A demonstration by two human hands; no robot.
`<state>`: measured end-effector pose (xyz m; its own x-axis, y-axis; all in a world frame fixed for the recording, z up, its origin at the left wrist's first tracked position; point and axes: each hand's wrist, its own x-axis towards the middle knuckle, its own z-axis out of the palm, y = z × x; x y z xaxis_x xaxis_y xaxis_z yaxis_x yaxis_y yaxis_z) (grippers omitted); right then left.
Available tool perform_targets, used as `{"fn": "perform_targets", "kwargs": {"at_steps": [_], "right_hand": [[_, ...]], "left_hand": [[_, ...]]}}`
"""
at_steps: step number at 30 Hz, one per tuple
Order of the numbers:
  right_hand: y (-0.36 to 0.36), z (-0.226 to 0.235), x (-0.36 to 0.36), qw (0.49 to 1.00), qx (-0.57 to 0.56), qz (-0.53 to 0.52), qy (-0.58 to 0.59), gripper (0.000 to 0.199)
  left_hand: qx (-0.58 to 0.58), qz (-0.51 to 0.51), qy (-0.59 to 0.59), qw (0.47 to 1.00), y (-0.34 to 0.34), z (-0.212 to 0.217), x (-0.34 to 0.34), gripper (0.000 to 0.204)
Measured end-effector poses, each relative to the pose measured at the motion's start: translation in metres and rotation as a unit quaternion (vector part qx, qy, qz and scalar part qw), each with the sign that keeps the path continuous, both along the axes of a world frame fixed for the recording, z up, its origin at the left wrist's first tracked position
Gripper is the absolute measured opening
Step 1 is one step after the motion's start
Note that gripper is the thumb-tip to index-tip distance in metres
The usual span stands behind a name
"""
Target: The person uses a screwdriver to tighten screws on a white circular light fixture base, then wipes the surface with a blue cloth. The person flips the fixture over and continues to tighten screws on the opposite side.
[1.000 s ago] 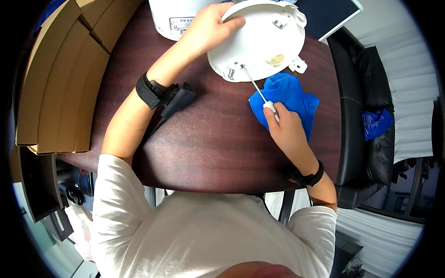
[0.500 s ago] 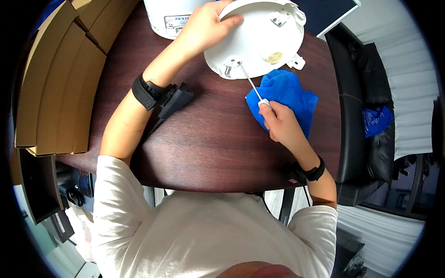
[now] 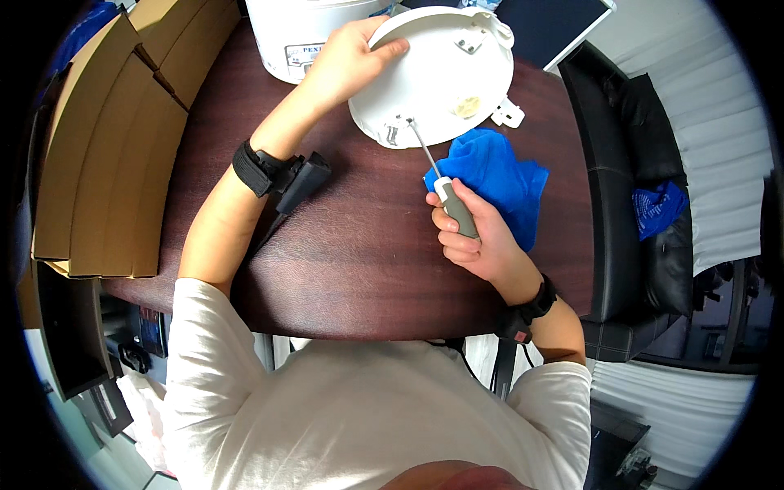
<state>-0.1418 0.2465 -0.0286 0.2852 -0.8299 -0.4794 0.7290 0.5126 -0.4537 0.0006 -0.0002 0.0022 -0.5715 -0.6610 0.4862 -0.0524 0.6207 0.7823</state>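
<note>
Right hand [image 3: 483, 237] newly rolled round screwdriver [image 3: 457, 208], left hand [image 3: 345, 64] round lid [image 3: 429, 77], over brown table [image 3: 351, 261] beside sofa [image 3: 612, 212]

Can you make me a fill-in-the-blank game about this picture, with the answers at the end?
1. The right hand grips the handle of a ____ with a thin metal shaft.
2. The left hand holds the edge of a cover whose main colour is ____.
3. The crumpled cloth on the dark table is ____ in colour.
4. The brown cardboard is on the person's ____ side.

Missing words: screwdriver; white; blue; left.
</note>
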Motion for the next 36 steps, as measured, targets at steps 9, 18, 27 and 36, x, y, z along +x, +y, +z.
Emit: {"fn": "perform_targets", "kwargs": {"at_steps": [9,18,27,36], "right_hand": [[0.016,0.014,-0.006,0.958,-0.001,-0.001,0.286,0.036],[0.051,0.051,-0.026,0.810,-0.113,-0.067,0.571,0.022],[0.091,0.060,-0.073,0.765,-0.077,-0.241,0.593,0.026],[0.104,0.045,-0.083,0.764,-0.060,-0.251,0.592,0.026]], "left_hand": [[0.011,0.012,-0.037,0.999,0.004,0.006,0.003,0.027],[-0.029,-0.067,-0.050,0.996,0.015,0.017,0.009,0.028],[-0.009,-0.150,-0.130,0.980,0.059,0.045,0.025,0.038],[-0.077,-0.292,-0.139,0.943,0.117,0.027,0.013,0.077]]}}
